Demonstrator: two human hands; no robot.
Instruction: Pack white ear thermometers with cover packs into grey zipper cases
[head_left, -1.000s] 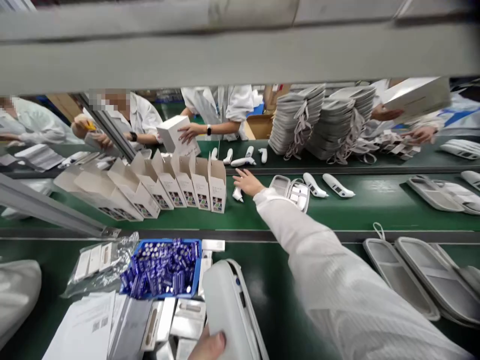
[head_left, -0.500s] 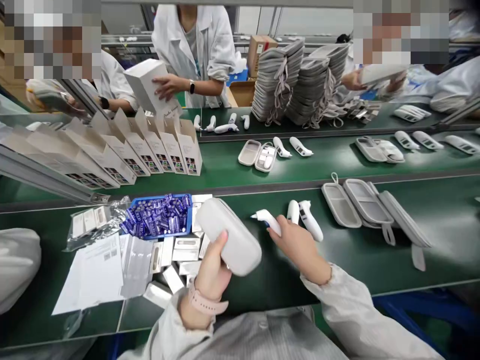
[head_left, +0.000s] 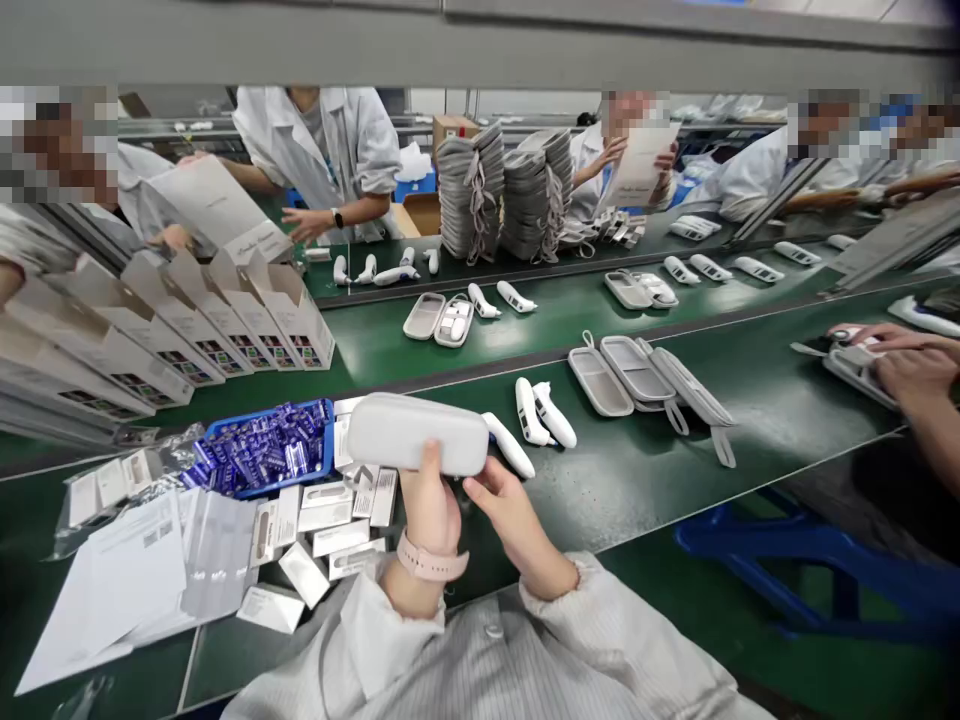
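Note:
My left hand (head_left: 433, 505) grips a closed light-grey hard case (head_left: 412, 430) from below, its thumb on the front face. The case lies lengthwise, raised over the bench. At its lower right edge the fingers of my right hand (head_left: 517, 520) are closed; whether they pinch the zip pull or the case rim is partly hidden. Just behind that hand lies a white ear thermometer (head_left: 511, 446). Two more thermometers (head_left: 541, 414) rest side by side farther back.
Left of my hands are small white boxes (head_left: 326, 515), a blue tray (head_left: 330, 440) of purple batteries and paper sheets (head_left: 112, 580). Open grey cases (head_left: 600, 380) lie to the right. White cartons (head_left: 292, 310) line the belt; co-workers' hands (head_left: 919, 375) work at far right and opposite.
My right hand has let go of the thermometer, which now lies on the bench, and has come to the case. The case has turned nearly level. The view has shifted right and tilted up.

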